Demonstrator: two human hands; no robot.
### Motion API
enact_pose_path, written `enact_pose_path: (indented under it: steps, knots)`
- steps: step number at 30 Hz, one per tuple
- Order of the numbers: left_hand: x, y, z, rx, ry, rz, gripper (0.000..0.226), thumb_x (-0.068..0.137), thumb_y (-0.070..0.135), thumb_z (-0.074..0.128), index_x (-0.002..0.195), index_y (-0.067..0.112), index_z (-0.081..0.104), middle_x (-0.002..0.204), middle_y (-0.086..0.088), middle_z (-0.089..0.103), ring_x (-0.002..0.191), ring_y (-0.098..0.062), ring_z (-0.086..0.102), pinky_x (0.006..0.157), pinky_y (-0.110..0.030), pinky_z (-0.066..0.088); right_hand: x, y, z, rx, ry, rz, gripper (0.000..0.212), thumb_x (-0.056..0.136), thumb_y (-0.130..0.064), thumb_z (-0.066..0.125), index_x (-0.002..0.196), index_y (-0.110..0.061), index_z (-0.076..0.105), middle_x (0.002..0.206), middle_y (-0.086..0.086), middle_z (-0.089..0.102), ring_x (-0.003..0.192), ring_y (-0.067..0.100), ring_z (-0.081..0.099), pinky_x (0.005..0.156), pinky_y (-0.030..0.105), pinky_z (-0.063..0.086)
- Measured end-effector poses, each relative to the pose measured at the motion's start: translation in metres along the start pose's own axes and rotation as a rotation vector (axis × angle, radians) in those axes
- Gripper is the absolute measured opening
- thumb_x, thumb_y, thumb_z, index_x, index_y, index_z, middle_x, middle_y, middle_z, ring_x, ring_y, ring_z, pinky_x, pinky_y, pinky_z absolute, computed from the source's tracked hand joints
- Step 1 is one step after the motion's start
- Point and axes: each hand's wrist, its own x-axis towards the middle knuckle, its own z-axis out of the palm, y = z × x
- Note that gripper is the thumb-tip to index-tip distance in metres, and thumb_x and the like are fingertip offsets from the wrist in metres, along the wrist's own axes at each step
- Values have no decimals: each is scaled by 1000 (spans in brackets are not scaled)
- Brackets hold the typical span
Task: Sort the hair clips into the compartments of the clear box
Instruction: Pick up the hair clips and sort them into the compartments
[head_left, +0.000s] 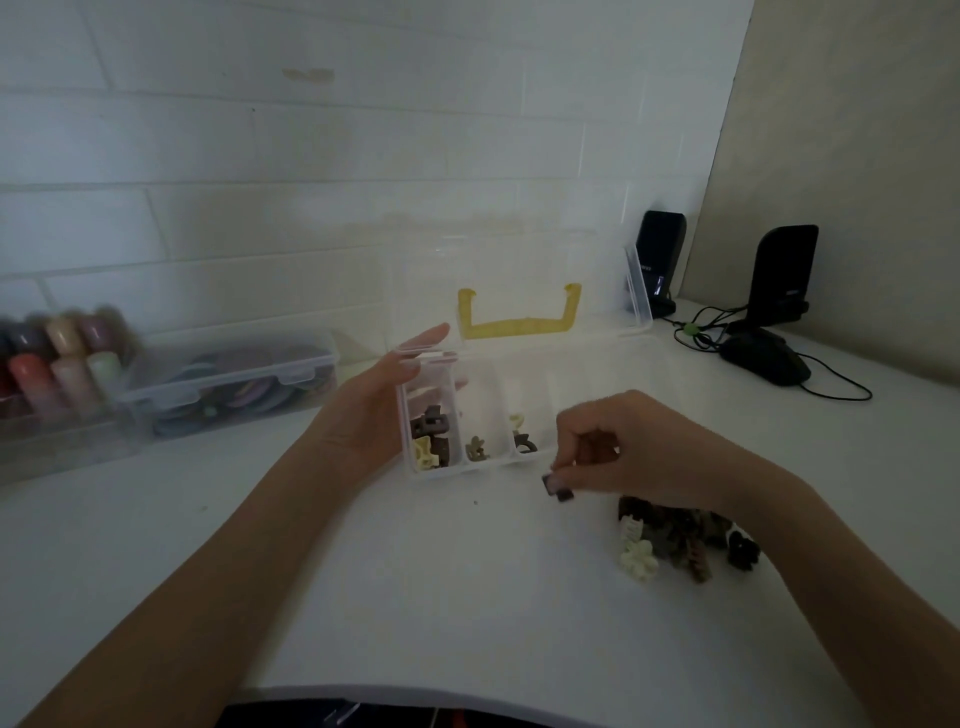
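— Hair clips first: where are they, going from the left?

— Past the closed container (228, 384) of coloured items at nine o'clock, the left hand (382, 400) lies flat against the left wall of the clear box (524, 462), fingers straight and spread, gripping nothing. The box's lid (519, 280) is up, yellow handle (518, 319) showing. Brown and cream clips (428, 439) sit in its leftmost compartment, an olive clip (475, 449) in the next, dark and cream ones in the third.

— And the right hand?

— The right hand (618, 447), just in front of the box, pinches a small dark clip (557, 488) in its fingertips. At four o'clock a pile of clips (680, 543) lies on the white table (415, 582) beneath the wrist.
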Motion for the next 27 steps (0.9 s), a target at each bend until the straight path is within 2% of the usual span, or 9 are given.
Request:
enact_pose_path:
  steps: [2, 5, 8, 10, 14, 17, 20, 24, 27]
  knots:
    - [0, 0, 1, 5, -11, -3, 74, 44, 31, 88, 115, 22, 68, 115, -7, 66, 110, -31, 61, 108, -54, 29, 0, -5, 1, 164, 170, -66, 11, 76, -27, 74, 72, -19, 67, 61, 0, 65, 46, 11, 53, 44, 20, 43]
    - [-1, 0, 3, 17, -28, -3, 72, 46, 33, 87, 114, 24, 68, 113, -5, 67, 112, -30, 60, 109, -53, 29, 0, -10, 3, 323, 394, -43, 8, 78, -20, 72, 77, -16, 65, 62, -1, 69, 44, 15, 63, 42, 17, 43]
    - [-1, -1, 3, 13, -44, -10, 72, 48, 33, 87, 117, 23, 67, 115, -4, 67, 113, -30, 60, 109, -53, 28, 2, -10, 7, 451, 489, 2, 7, 83, -18, 67, 80, -15, 63, 69, 1, 72, 48, 20, 66, 39, 24, 45]
    - [-2, 0, 2, 9, -49, -10, 73, 48, 33, 87, 118, 23, 66, 116, -5, 66, 114, -30, 59, 109, -53, 28, 3, -8, 9, 514, 516, 4, 8, 85, -16, 65, 80, -12, 62, 72, 1, 72, 46, 22, 64, 37, 24, 44]
    - [-1, -1, 2, 5, -56, -16, 74, 49, 33, 87, 119, 22, 65, 118, -5, 66, 114, -31, 59, 109, -54, 28, 6, -9, 11, 619, 528, 39, 12, 86, -13, 64, 79, -4, 60, 75, -5, 72, 53, 23, 66, 37, 24, 47]
    - [-1, -1, 2, 4, -59, -17, 75, 48, 33, 87, 119, 22, 65, 118, -5, 66, 113, -30, 60, 109, -54, 28, 7, -10, 10, 743, 499, 55, 14, 88, -9, 59, 80, 1, 54, 84, 4, 73, 63, 26, 70, 39, 26, 50]
    - [-1, -1, 2, 0, -56, -18, 75, 48, 33, 88, 119, 23, 65, 120, -6, 65, 114, -30, 59, 109, -54, 28, 6, -12, 8, 849, 478, 49, 14, 87, -3, 58, 78, -1, 48, 80, 10, 71, 62, 24, 69, 43, 27, 52]
    - [-2, -2, 1, 10, -63, -12, 73, 50, 33, 86, 120, 22, 65, 121, -6, 64, 115, -31, 59, 110, -55, 26, 5, -16, 6, 1043, 363, 22, 15, 82, 9, 57, 78, -3, 50, 84, 13, 62, 69, 21, 70, 59, 27, 58]
    - [-2, -2, 0, 17, -73, -18, 72, 52, 33, 85, 121, 23, 64, 123, -6, 64, 117, -31, 57, 110, -55, 25, 5, -16, 8, 1081, 300, 13, 17, 81, 14, 55, 82, -2, 52, 86, 12, 64, 76, 23, 72, 69, 27, 59]
